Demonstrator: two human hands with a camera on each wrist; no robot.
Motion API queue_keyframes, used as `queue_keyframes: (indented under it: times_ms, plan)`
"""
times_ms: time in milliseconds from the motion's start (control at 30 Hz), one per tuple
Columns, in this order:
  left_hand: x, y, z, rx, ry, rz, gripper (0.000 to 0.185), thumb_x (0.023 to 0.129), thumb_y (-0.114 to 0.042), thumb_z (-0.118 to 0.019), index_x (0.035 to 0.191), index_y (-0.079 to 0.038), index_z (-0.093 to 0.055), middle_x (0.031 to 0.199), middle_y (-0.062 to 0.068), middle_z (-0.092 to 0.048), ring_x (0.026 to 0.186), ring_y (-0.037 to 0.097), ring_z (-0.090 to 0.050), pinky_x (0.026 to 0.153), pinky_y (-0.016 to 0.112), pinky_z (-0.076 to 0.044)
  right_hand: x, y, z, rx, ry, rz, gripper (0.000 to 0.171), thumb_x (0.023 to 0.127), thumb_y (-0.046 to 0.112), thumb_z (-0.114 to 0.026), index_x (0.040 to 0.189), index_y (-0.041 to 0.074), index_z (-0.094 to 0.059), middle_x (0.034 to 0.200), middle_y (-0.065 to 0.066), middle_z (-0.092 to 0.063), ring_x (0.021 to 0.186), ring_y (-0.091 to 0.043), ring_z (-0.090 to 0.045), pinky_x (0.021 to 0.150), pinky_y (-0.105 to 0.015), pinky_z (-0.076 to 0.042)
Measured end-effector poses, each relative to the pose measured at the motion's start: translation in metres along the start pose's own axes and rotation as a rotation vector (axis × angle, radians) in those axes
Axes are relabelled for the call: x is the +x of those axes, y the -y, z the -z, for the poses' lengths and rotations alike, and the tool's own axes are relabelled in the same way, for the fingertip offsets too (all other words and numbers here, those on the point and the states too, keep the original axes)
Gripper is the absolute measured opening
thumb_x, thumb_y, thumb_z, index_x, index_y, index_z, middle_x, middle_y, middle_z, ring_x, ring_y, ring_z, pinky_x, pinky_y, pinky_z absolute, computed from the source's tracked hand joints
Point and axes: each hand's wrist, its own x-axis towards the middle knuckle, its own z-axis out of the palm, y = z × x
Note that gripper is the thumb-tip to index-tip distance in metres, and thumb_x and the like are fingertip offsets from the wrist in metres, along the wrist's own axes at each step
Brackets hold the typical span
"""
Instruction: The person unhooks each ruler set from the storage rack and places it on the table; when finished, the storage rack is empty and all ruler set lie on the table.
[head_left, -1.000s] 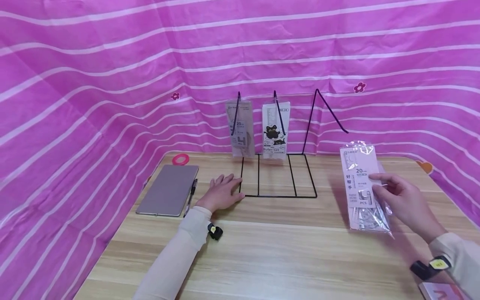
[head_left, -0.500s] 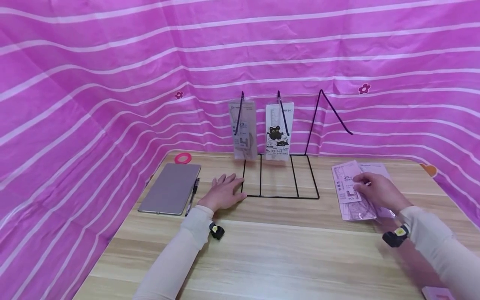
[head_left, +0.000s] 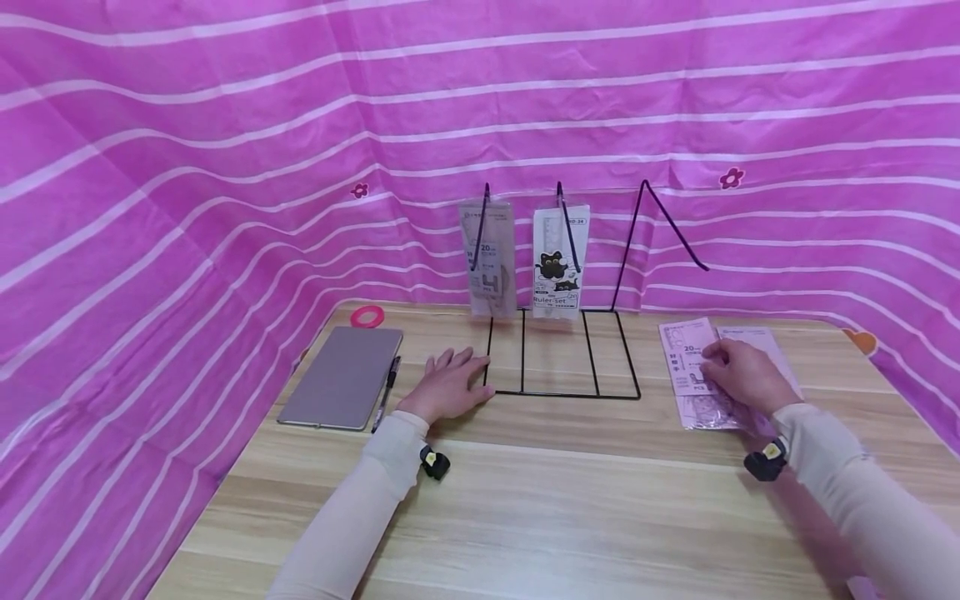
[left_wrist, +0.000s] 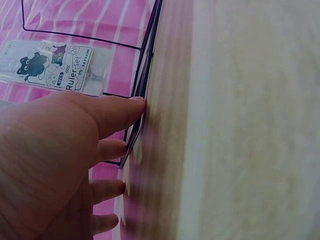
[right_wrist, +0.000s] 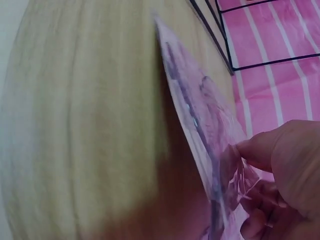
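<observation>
Between right fingers, "20" packet

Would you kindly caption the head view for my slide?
Right hand pinches a ruler packet, left hand touching the wire rack.

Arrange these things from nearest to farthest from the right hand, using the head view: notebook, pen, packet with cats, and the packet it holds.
1. Held packet: pinched in the right hand.
2. Packet with cats: hanging on the wire rack, to the left.
3. Pen: left, beyond the rack.
4. Notebook: farthest left, past the pen.
</observation>
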Motion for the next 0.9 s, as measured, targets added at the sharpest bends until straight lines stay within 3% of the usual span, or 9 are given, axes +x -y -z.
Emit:
queue_keyframes:
  times_ms: [100,233,433,700,900]
  plan:
    - [0.0,0.0,0.0,0.002,0.003,0.006,0.068,0.105,-0.055,-0.056,0.164,-0.026,-0.038,0.176,0.012,-0.023,0.163,0.046,-0.011,0.13,0.068,-0.001,-0.002,0.0,-0.003,-0.029,0.004,-0.024,0.042,0.102,0.025,-0.064,0.127,-0.009,-0.062,0.1,-0.023,-0.06,0.081,-0.028,-0.06,0.067,-0.03,-0.045]
    - [-0.001,0.0,-0.001,-0.004,0.002,0.012,0.068,0.105,-0.055,-0.056,0.164,-0.027,-0.038,0.176,0.011,-0.022,0.163,0.046,-0.011,0.13,0.068,0.0,-0.008,0.004,-0.01,-0.083,-0.076,-0.054,0.042,0.1,0.028,-0.062,0.126,-0.005,-0.061,0.108,-0.029,-0.049,0.085,-0.036,-0.056,0.065,-0.034,-0.042]
    - [-0.001,0.0,0.0,-0.012,0.0,0.013,0.068,0.105,-0.054,-0.057,0.164,-0.026,-0.039,0.176,0.012,-0.023,0.163,0.046,-0.011,0.13,0.068,-0.001,-0.021,0.022,-0.02,-0.023,-0.182,-0.071,0.039,0.1,0.03,-0.061,0.126,0.001,-0.065,0.122,-0.031,-0.048,0.095,-0.041,-0.053,0.067,-0.041,-0.043]
    - [-0.001,0.001,0.001,0.0,-0.015,0.011,0.066,0.105,-0.053,-0.056,0.163,-0.025,-0.04,0.175,0.012,-0.025,0.162,0.046,-0.013,0.13,0.068,-0.003,-0.027,0.044,-0.03,0.058,-0.265,0.08,0.03,0.102,0.023,-0.062,0.119,-0.001,-0.07,0.118,-0.027,-0.058,0.094,-0.037,-0.06,0.077,-0.042,-0.048]
    - [-0.002,-0.002,0.001,-0.003,-0.003,0.013,0.068,0.105,-0.055,-0.056,0.164,-0.026,-0.039,0.176,0.012,-0.023,0.163,0.045,-0.011,0.131,0.068,-0.001,-0.021,0.06,-0.035,0.145,-0.233,0.186,0.027,0.106,0.022,-0.061,0.123,0.002,-0.068,0.133,-0.028,-0.057,0.112,-0.046,-0.062,0.092,-0.062,-0.052]
